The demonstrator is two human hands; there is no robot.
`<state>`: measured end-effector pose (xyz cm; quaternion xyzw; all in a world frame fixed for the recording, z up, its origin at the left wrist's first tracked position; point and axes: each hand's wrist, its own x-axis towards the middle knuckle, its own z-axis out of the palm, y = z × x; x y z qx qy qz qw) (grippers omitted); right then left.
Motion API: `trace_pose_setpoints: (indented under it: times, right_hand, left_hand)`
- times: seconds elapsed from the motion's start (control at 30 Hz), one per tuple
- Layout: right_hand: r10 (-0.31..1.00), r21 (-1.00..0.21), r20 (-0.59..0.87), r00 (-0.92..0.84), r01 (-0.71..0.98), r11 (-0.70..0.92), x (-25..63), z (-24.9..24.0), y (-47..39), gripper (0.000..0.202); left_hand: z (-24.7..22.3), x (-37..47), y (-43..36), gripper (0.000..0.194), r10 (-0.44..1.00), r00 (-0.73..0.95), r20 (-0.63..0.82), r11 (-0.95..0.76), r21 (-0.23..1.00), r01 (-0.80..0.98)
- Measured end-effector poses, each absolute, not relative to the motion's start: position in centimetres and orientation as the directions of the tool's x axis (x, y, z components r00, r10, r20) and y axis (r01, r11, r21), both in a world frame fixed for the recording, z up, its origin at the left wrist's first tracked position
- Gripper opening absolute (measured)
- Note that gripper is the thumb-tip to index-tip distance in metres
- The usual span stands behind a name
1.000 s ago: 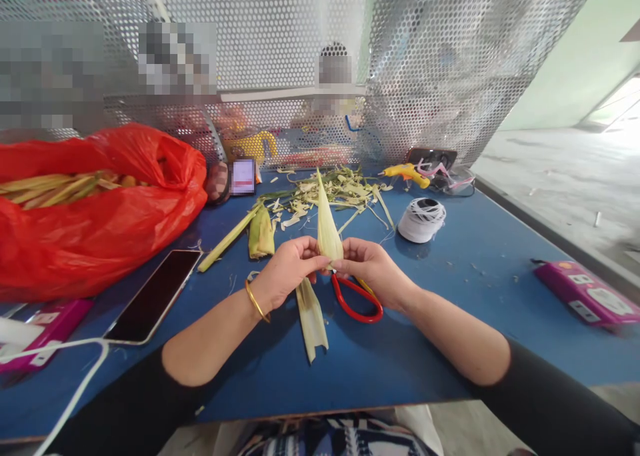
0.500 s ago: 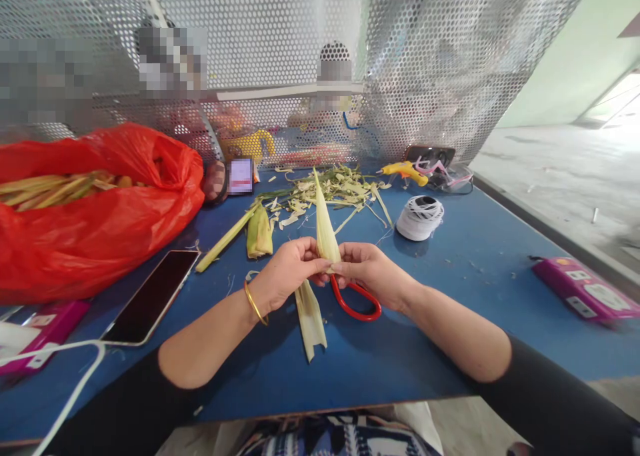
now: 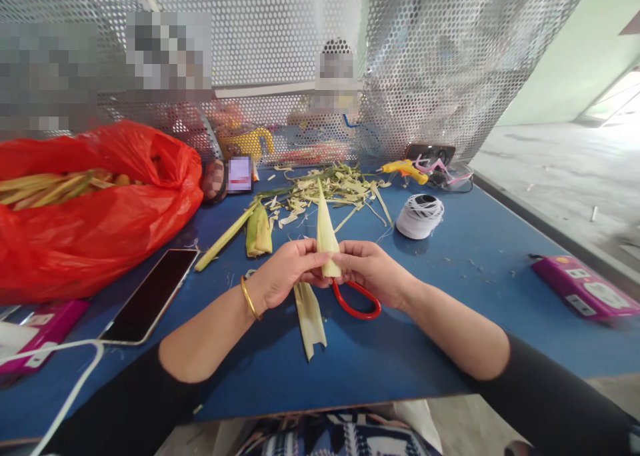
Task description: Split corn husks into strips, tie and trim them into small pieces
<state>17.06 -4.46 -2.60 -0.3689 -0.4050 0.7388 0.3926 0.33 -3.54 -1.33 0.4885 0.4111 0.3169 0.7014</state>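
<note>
Between my two hands stands a pale corn husk, folded to a point at its far end. My left hand pinches its left lower edge, thumb across the front. On the right lower edge, the fingers of my right hand close on it in the same way. Red-handled scissors lie beneath my hands; their blades are hidden. Another husk piece lies flat on the table, its upper end under my left hand.
Husk scraps are heaped at the back, with a cut husk stub nearby. A white thread spool and yellow glue gun sit right. At left are a red plastic bag of husks and a phone.
My thumbs have moved slightly apart, so more of the husk's lower end shows. The husk's tip has shifted slightly right and down.
</note>
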Motion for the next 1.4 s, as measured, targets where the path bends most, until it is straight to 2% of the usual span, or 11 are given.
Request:
trace_pose_setpoints:
  times: [0.17, 0.37, 0.57, 0.83, 1.1, 1.27, 1.4]
  right_hand:
    - [0.869, -0.879, -0.249, -0.428, -0.276, -0.388, 16.9, -2.4, -4.7, 0.036]
    - [0.82, -0.847, -0.293, -0.491, -0.265, -0.461, 17.3, -2.2, -4.5, 0.031]
    - [0.825, -0.843, -0.272, -0.495, -0.291, -0.453, 17.3, -2.4, -4.5, 0.032]
    - [0.818, -0.83, -0.234, -0.526, -0.33, -0.45, 17.6, -2.1, -4.3, 0.023]
    - [0.866, -0.882, -0.227, -0.445, -0.284, -0.377, 17.3, -2.3, -4.4, 0.038]
    - [0.89, -0.927, -0.188, -0.415, -0.225, -0.3, 16.8, -2.4, -4.8, 0.038]
    - [0.855, -0.89, -0.192, -0.481, -0.283, -0.359, 17.1, -2.1, -4.8, 0.03]
  left_hand:
    - [-1.3, 0.6, -3.5, 0.043, 0.881, 0.4, -0.252, 0.283, 0.959, -0.019]
    - [-1.0, 0.3, -3.3, 0.042, 0.862, 0.445, -0.242, 0.271, 0.963, -0.001]
    - [-1.2, 0.2, -3.2, 0.04, 0.847, 0.462, -0.263, 0.295, 0.956, 0.002]
    - [-1.0, 0.0, -3.1, 0.041, 0.837, 0.473, -0.276, 0.299, 0.954, 0.029]
    - [-1.4, -0.2, -3.2, 0.038, 0.776, 0.57, -0.27, 0.282, 0.957, 0.07]
    - [-1.4, 0.2, -3.5, 0.041, 0.844, 0.472, -0.255, 0.283, 0.959, 0.014]
    - [-1.4, 0.4, -3.5, 0.041, 0.874, 0.414, -0.255, 0.286, 0.958, -0.012]
